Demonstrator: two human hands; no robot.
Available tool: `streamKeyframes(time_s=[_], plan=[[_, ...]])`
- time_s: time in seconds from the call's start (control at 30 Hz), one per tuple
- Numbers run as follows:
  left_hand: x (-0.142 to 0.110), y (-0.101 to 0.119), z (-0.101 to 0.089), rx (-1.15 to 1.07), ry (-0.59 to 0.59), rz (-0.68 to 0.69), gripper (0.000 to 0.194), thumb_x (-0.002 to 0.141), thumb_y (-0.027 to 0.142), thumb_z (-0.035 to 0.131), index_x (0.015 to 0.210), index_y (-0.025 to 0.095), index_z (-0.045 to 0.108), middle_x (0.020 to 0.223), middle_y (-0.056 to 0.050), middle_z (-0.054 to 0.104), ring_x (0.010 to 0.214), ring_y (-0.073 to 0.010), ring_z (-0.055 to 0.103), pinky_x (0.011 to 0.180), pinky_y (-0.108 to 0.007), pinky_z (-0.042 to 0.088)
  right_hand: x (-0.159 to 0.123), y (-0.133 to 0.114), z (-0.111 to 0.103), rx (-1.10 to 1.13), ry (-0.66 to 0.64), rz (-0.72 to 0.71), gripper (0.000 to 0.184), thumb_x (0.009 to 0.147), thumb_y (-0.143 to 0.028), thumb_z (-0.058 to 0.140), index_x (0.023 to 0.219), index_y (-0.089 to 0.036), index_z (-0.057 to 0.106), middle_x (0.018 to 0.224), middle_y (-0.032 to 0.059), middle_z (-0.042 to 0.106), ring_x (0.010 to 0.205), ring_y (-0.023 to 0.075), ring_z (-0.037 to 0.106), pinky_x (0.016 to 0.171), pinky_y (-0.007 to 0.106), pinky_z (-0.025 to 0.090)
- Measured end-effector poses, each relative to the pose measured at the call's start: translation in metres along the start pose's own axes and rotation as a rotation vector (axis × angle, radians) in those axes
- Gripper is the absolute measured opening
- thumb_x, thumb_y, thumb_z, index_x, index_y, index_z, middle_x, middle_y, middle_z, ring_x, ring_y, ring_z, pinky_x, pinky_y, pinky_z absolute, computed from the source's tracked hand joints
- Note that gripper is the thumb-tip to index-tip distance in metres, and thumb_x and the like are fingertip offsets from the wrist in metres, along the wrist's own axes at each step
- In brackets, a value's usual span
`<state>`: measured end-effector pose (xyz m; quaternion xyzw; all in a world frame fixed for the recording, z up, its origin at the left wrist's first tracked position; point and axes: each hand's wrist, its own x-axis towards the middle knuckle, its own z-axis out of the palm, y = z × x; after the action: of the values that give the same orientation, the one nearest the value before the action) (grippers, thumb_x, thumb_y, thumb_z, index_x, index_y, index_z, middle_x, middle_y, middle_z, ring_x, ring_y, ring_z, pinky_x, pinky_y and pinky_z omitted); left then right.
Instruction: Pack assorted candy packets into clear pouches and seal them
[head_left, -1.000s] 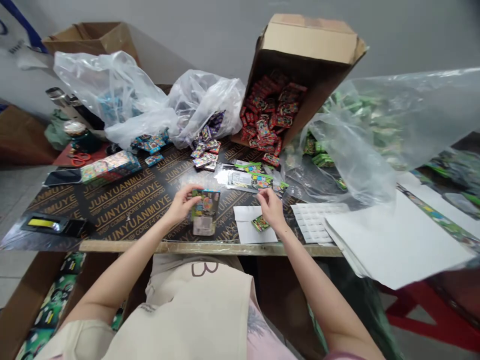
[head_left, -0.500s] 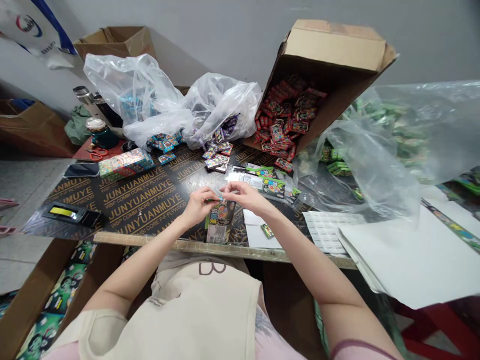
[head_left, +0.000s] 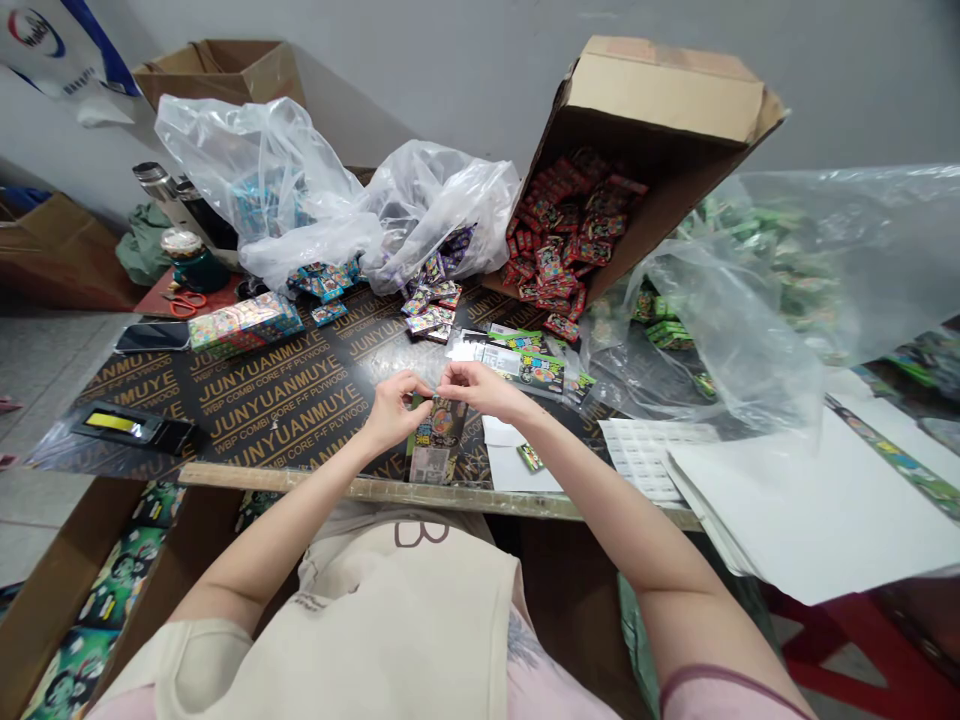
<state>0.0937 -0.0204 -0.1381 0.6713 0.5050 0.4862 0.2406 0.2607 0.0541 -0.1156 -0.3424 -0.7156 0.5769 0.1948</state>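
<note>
A dark printed packet [head_left: 436, 440], with coloured lettering and a clear-looking lower part, lies flat near the table's front edge. At its top edge my left hand [head_left: 394, 410] is closed in a pinch. My right hand [head_left: 484, 390] pinches the same edge from the other side, fingertips close to the left ones. Whatever small thing may sit between the fingertips is hidden. Similar printed packets [head_left: 536, 370] lie just beyond my right hand. Beside my right forearm, a small green packet [head_left: 530, 457] rests on white paper [head_left: 510, 472].
A tilted carton [head_left: 667, 95] spills small red packets [head_left: 551, 265]. Plastic bags [head_left: 442, 200] hold purple and blue packets, and another bag [head_left: 750, 320] on the right holds green ones. White sheets [head_left: 810, 500], a phone [head_left: 152, 338], red scissors [head_left: 184, 303] and a black case [head_left: 135, 427] lie around.
The view has shifted slightly. A light blue bit that showed between my fingertips is no longer visible, and both hands stay pinched at the packet's top edge.
</note>
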Motion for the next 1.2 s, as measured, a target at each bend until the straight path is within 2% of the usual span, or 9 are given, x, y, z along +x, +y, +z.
streamKeyframes(time_s=[0.4, 0.47, 0.57, 0.7, 0.83, 0.93, 1.03, 1.1, 1.2], plan=[[0.001, -0.003, 0.013, 0.057, 0.118, -0.072, 0.019, 0.067, 0.022, 0.077, 0.062, 0.016, 0.06, 0.067, 0.0, 0.061, 0.067, -0.0133, 0.057, 0.065, -0.025, 0.042, 0.006, 0.014, 0.005, 0.046, 0.083, 0.021, 0.032, 0.064, -0.043, 0.069, 0.063, -0.017, 0.05, 0.055, -0.0037, 0.053, 0.051, 0.0088, 0.045, 0.049, 0.021, 0.03], [-0.001, -0.007, 0.016, -0.043, 0.126, -0.188, 0.019, 0.064, 0.024, 0.079, 0.072, 0.016, 0.064, 0.072, -0.001, 0.062, 0.069, -0.0138, 0.057, 0.066, -0.025, 0.043, 0.006, 0.019, 0.01, 0.112, 0.18, 0.049, 0.03, 0.062, -0.041, 0.069, 0.067, -0.018, 0.05, 0.053, -0.0058, 0.051, 0.049, 0.0084, 0.044, 0.048, 0.02, 0.028], [-0.019, -0.016, 0.024, -0.393, 0.058, -0.449, 0.051, 0.053, 0.031, 0.085, 0.097, 0.015, 0.064, 0.08, -0.002, 0.067, 0.071, -0.0151, 0.061, 0.068, -0.026, 0.047, 0.004, 0.027, 0.018, 0.278, 0.338, 0.089, 0.033, 0.062, -0.037, 0.067, 0.087, -0.021, 0.051, 0.052, -0.0099, 0.048, 0.046, 0.0084, 0.042, 0.046, 0.019, 0.027], [-0.044, -0.029, 0.022, -0.646, -0.128, -0.563, 0.048, 0.06, 0.044, 0.08, 0.092, 0.01, 0.067, 0.085, -0.007, 0.071, 0.074, -0.0187, 0.064, 0.075, -0.032, 0.05, -0.001, 0.05, 0.021, 0.441, 0.513, 0.173, 0.055, 0.07, -0.054, 0.058, 0.114, -0.023, 0.047, 0.074, -0.0016, 0.063, 0.063, 0.0141, 0.058, 0.057, 0.024, 0.043], [-0.027, -0.041, -0.043, -0.208, 0.05, -0.349, 0.032, 0.078, 0.035, 0.065, 0.101, 0.013, 0.069, 0.095, -0.006, 0.072, 0.088, -0.022, 0.065, 0.085, -0.035, 0.05, 0.019, 0.099, 0.027, 0.081, 0.65, 0.125, 0.067, 0.08, -0.068, 0.039, 0.128, -0.022, 0.046, 0.12, 0.0132, 0.059, 0.109, 0.0258, 0.058, 0.09, 0.043, 0.046], [0.004, -0.052, -0.126, 0.44, 0.232, -0.23, 0.04, 0.083, 0.016, 0.051, 0.121, 0.02, 0.062, 0.122, -0.006, 0.065, 0.112, -0.0228, 0.059, 0.101, -0.037, 0.042, 0.035, 0.126, 0.056, -0.411, 0.425, 0.065, 0.066, 0.082, -0.067, 0.037, 0.128, -0.021, 0.052, 0.139, 0.0169, 0.047, 0.132, 0.0335, 0.039, 0.105, 0.056, 0.031], [0.033, -0.078, -0.193, 0.96, 0.262, -0.306, 0.053, 0.085, 0.01, 0.043, 0.137, 0.014, 0.047, 0.141, -0.012, 0.049, 0.13, -0.0262, 0.045, 0.109, -0.041, 0.032, 0.039, 0.134, 0.091, -0.854, 0.246, 0.104, 0.057, 0.091, -0.057, 0.032, 0.137, -0.027, 0.047, 0.151, 0.0142, 0.033, 0.142, 0.0347, 0.024, 0.108, 0.063, 0.018], [0.045, -0.1, -0.216, 1.156, 0.17, -0.41, 0.053, 0.087, 0.013, 0.041, 0.14, 0.01, 0.041, 0.146, -0.016, 0.043, 0.132, -0.03, 0.04, 0.108, -0.045, 0.032, 0.04, 0.134, 0.105, -1.046, 0.233, 0.092, 0.055, 0.094, -0.052, 0.031, 0.143, -0.03, 0.038, 0.155, 0.0136, 0.026, 0.144, 0.0343, 0.018, 0.109, 0.063, 0.015], [0.051, -0.123, -0.226, 1.216, 0.041, -0.464, 0.054, 0.086, 0.025, 0.052, 0.137, 0.009, 0.044, 0.143, -0.02, 0.044, 0.132, -0.0356, 0.038, 0.106, -0.05, 0.031, 0.041, 0.131, 0.11, -1.151, 0.253, 0.087, 0.053, 0.096, -0.049, 0.031, 0.146, -0.031, 0.034, 0.156, 0.0139, 0.024, 0.144, 0.0341, 0.018, 0.109, 0.061, 0.015]])
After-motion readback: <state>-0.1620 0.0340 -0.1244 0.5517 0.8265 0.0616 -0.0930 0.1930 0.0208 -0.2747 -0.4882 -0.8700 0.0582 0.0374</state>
